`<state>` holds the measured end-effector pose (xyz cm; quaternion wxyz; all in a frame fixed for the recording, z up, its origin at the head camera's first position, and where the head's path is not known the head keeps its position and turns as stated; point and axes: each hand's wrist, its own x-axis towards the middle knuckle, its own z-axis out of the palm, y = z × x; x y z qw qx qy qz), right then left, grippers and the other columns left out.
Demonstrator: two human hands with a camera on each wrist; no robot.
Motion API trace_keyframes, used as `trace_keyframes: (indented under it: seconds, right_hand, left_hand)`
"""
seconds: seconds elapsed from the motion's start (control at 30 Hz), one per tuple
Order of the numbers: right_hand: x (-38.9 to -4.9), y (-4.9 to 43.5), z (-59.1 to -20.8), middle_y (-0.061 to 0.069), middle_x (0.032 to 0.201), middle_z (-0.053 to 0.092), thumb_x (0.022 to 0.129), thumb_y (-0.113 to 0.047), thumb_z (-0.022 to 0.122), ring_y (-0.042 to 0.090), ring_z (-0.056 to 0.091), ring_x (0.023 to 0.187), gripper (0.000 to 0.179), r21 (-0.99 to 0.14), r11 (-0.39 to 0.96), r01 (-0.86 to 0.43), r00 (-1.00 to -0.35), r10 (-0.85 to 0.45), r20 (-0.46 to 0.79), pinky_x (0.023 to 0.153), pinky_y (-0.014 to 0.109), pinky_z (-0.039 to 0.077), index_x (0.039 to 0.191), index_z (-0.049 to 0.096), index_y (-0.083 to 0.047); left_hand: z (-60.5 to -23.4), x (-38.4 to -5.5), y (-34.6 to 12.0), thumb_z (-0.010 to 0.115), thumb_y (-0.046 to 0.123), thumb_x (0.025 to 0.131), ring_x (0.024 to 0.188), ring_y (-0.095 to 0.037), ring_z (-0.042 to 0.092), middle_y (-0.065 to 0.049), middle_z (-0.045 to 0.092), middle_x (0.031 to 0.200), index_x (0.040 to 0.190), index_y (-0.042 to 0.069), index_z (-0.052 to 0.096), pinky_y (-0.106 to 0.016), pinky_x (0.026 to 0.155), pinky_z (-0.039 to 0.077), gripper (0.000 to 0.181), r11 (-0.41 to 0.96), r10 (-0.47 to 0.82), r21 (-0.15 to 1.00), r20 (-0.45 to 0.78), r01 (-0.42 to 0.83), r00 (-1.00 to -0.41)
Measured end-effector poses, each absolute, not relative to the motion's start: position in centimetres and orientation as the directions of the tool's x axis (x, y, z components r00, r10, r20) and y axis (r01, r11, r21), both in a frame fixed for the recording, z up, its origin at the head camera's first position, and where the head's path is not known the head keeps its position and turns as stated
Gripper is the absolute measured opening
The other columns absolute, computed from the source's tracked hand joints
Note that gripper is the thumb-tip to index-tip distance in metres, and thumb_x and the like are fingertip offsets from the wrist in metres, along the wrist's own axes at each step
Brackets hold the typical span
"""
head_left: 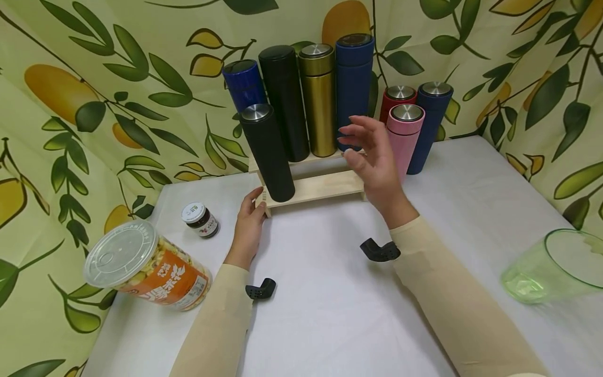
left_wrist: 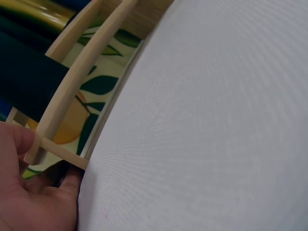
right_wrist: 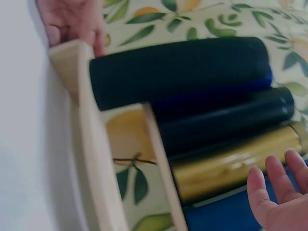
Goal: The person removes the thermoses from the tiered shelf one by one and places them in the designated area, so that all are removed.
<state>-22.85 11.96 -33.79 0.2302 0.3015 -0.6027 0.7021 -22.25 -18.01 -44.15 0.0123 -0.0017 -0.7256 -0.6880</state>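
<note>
A two-tier wooden rack (head_left: pixel 325 187) stands at the back of the table. My left hand (head_left: pixel 248 225) grips the left end of its lower step, thumb on the board in the left wrist view. On that step, beside the hand, stands a matte black thermos (head_left: pixel 270 157) with a silver lid. Four thermoses line the upper step: a glossy blue one (head_left: pixel 245 86), a taller black one (head_left: pixel 285 104), a gold one (head_left: pixel 320 110) and a navy one (head_left: pixel 354 84). My right hand (head_left: pixel 374 162) hovers at the rack's right end, fingers loosely bent and holding nothing.
Right of the rack stand a pink thermos (head_left: pixel 404 136), a red one (head_left: pixel 395 96) and a dark blue one (head_left: pixel 428 125). A small jar (head_left: pixel 201 222) and a plastic snack tub (head_left: pixel 160 272) are on the left, a green cup (head_left: pixel 546 272) on the right. Patterned curtain hangs behind.
</note>
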Motion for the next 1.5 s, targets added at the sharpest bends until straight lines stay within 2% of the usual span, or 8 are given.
trace_keyframes:
  seconds: [0.17, 0.27, 0.43, 0.63, 0.97, 1.27, 1.5]
  right_hand:
    - [-23.5, 9.8, -35.1, 0.022, 0.147, 0.052, 0.101, -0.03, 0.078, 0.045, 0.051, 0.134, 0.071, -0.789, -0.052, -0.612, -0.776, -0.155, 0.612, 0.109, 0.056, 0.05, 0.158, 0.042, -0.005]
    - [-23.9, 8.4, -35.8, 0.016, 0.148, 0.052, 0.099, -0.016, 0.08, 0.037, 0.054, 0.135, 0.072, -0.827, 0.017, -0.562, -0.815, -0.186, 0.549, 0.11, 0.056, 0.05, 0.159, 0.041, -0.008]
    - [-24.4, 6.3, -36.5, 0.011, 0.148, 0.053, 0.098, -0.019, 0.084, 0.029, 0.057, 0.134, 0.076, -0.863, 0.044, -0.503, -0.85, -0.206, 0.485, 0.111, 0.05, 0.05, 0.161, 0.041, -0.012]
    - [-25.2, 4.4, -36.9, 0.008, 0.149, 0.052, 0.097, -0.023, 0.086, 0.029, 0.058, 0.133, 0.079, -0.882, 0.051, -0.469, -0.868, -0.208, 0.45, 0.11, 0.045, 0.051, 0.162, 0.041, -0.014]
    - [-26.3, 2.2, -36.8, 0.009, 0.148, 0.053, 0.096, -0.024, 0.087, 0.024, 0.058, 0.13, 0.081, -0.905, 0.029, -0.424, -0.888, -0.209, 0.409, 0.11, 0.052, 0.051, 0.162, 0.041, -0.014]
    - [-26.6, 0.9, -36.5, 0.009, 0.151, 0.053, 0.095, -0.022, 0.088, 0.024, 0.057, 0.131, 0.082, -0.897, 0.071, -0.437, -0.889, -0.186, 0.418, 0.11, 0.041, 0.049, 0.161, 0.042, -0.012]
    - [-26.9, 0.3, -36.2, 0.013, 0.152, 0.054, 0.095, -0.021, 0.089, 0.026, 0.056, 0.135, 0.083, -0.883, 0.13, -0.45, -0.889, -0.158, 0.43, 0.115, 0.046, 0.048, 0.162, 0.042, -0.009]
  left_hand:
    - [-44.1, -22.2, -17.9, 0.044, 0.017, 0.118, 0.153, -0.022, 0.04, -0.008, 0.032, 0.172, 0.166, 0.011, 0.039, -0.038, 0.124, 0.036, 0.049, 0.039, -0.019, 0.999, 0.023, 0.022, -1.0]
    - [-44.1, -22.2, -17.9, 0.044, 0.016, 0.118, 0.154, -0.022, 0.039, -0.009, 0.031, 0.172, 0.166, 0.01, 0.039, -0.039, 0.124, 0.035, 0.049, 0.032, -0.023, 0.999, 0.022, 0.021, -0.999]
    - [-44.1, -22.2, -17.9, 0.044, 0.016, 0.118, 0.154, -0.022, 0.039, -0.008, 0.032, 0.172, 0.166, 0.011, 0.04, -0.038, 0.124, 0.036, 0.049, 0.048, -0.027, 0.999, 0.021, 0.02, -0.999]
    - [-44.1, -22.2, -18.0, 0.044, 0.018, 0.118, 0.152, -0.02, 0.041, -0.007, 0.034, 0.171, 0.166, 0.013, 0.04, -0.037, 0.123, 0.037, 0.049, 0.064, -0.024, 0.998, 0.025, 0.023, -0.999]
    - [-44.1, -22.2, -18.0, 0.045, 0.018, 0.117, 0.152, -0.02, 0.041, -0.007, 0.033, 0.172, 0.166, 0.013, 0.041, -0.04, 0.123, 0.037, 0.049, 0.078, -0.031, 0.997, 0.022, 0.019, -0.999]
    - [-44.0, -22.2, -18.0, 0.044, 0.018, 0.118, 0.15, -0.02, 0.043, -0.007, 0.037, 0.169, 0.166, 0.014, 0.041, -0.04, 0.123, 0.038, 0.049, 0.082, -0.024, 0.996, 0.018, 0.016, -1.0]
    - [-44.0, -22.2, -18.0, 0.044, 0.017, 0.118, 0.151, -0.02, 0.042, -0.006, 0.035, 0.171, 0.166, 0.014, 0.041, -0.04, 0.123, 0.037, 0.048, 0.083, -0.024, 0.996, 0.013, 0.011, -1.0]
